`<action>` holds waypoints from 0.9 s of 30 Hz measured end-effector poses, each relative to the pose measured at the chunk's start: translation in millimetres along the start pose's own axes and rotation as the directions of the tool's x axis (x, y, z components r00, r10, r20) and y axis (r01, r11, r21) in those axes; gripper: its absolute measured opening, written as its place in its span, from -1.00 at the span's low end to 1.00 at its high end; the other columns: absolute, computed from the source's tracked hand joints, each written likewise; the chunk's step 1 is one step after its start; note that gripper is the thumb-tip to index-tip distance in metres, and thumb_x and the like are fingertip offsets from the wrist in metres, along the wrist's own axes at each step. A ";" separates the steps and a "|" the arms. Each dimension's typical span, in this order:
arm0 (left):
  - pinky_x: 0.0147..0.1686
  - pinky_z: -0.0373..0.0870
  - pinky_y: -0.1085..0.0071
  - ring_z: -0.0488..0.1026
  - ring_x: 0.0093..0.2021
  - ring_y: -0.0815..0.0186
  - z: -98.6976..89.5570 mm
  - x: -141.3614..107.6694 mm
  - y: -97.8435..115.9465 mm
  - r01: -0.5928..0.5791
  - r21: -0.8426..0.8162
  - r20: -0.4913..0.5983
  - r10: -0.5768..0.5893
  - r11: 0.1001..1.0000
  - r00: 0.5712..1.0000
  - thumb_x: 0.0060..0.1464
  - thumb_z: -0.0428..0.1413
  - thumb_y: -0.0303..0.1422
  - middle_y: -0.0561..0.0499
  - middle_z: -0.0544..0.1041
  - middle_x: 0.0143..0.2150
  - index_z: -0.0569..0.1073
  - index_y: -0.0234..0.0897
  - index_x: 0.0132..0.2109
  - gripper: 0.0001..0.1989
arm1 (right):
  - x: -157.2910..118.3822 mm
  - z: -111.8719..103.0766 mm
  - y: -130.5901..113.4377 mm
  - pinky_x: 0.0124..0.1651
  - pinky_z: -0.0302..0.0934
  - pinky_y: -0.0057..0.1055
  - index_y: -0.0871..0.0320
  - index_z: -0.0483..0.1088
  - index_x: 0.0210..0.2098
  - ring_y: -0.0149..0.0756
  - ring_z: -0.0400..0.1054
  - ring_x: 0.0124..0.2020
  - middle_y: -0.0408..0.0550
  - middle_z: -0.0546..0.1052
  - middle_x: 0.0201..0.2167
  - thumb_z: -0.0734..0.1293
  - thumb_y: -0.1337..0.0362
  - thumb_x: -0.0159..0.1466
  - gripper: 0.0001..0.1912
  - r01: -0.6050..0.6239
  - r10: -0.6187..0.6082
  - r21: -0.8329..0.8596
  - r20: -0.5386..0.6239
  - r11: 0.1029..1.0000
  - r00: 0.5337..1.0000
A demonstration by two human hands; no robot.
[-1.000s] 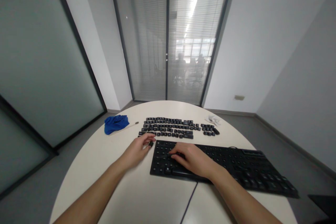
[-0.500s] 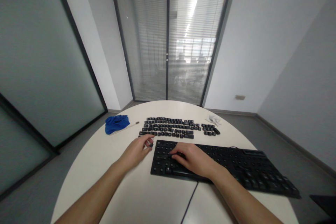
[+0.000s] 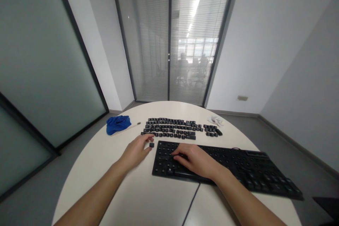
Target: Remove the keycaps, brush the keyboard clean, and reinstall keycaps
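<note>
My left hand (image 3: 137, 149) rests at the left end of a black keyboard (image 3: 219, 164), fingers apart. A small black keycap (image 3: 152, 145) sits between its thumb and curled fingers, seemingly on the tabletop. Over the keyboard's left part, my right hand (image 3: 194, 159) is closed in a pinch. From its fingertips a slim dark tool (image 3: 166, 158) points left, low over the bare key posts; its kind is hard to make out against the black. The keyboard's left and middle show exposed posts, while keys remain at its right end. Beyond it, loose keycaps (image 3: 169, 127) lie in rows.
On the white round table (image 3: 127, 197), a blue cloth (image 3: 118, 124) and a thin brush (image 3: 129, 127) lie at the left. Crumpled white tissue (image 3: 215, 120) is at the back right, near a smaller keycap group (image 3: 212, 130). A dark seam or cable (image 3: 191, 203) runs toward me.
The keycap at my left hand has gone from tilted to level, and the fingers have opened around it and shifted slightly left. My right hand has barely moved.
</note>
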State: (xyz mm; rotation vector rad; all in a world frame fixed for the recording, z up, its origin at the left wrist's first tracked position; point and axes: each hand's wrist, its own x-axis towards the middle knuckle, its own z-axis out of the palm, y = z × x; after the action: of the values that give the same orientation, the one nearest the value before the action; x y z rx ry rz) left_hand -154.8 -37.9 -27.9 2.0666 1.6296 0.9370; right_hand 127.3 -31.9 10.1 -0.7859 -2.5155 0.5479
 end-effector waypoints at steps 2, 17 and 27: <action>0.03 0.34 0.23 0.47 0.03 0.07 -1.1 -0.1 2.3 -0.017 0.037 -0.022 0.018 0.999 1.000 0.05 0.19 -0.46 -0.03 0.59 -0.02 0.48 -0.11 0.11 -0.55 | 0.1 -0.8 -0.6 -0.06 0.34 -0.33 0.08 0.54 -0.09 -0.24 0.50 -0.15 -0.06 0.63 -0.17 0.30 0.26 0.40 -0.82 0.009 -0.009 0.000 0.001 1.000 1.000; 0.08 0.39 0.23 0.44 0.07 0.11 -0.7 15.1 -8.2 -0.089 0.342 -0.119 0.137 0.936 0.983 0.15 0.18 -0.52 -0.07 0.57 -0.05 0.56 -0.19 0.01 -0.71 | 1.0 -5.4 -4.6 -0.01 0.31 -0.31 0.04 0.54 -0.04 -0.19 0.50 -0.10 -0.06 0.63 -0.12 0.27 0.20 0.42 -0.77 -0.066 0.066 -0.054 -0.002 0.996 0.998; 0.07 0.39 0.20 0.44 0.04 0.11 -1.7 12.5 -7.8 -0.061 0.282 -0.178 0.115 0.957 0.977 0.12 0.16 -0.56 -0.07 0.54 -0.05 0.53 -0.20 0.00 -0.69 | 2.7 -4.8 -1.7 -0.37 0.23 -0.44 0.13 0.58 -0.27 -0.34 0.40 -0.45 -0.16 0.55 -0.48 0.51 0.16 0.17 -0.79 -0.244 0.300 0.370 -0.102 0.897 0.949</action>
State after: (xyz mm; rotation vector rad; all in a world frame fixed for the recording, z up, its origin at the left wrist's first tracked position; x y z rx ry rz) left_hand -160.2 -24.0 -28.0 2.3112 1.8730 1.0174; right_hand 127.0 -30.4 15.7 -1.0018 -2.0894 0.9629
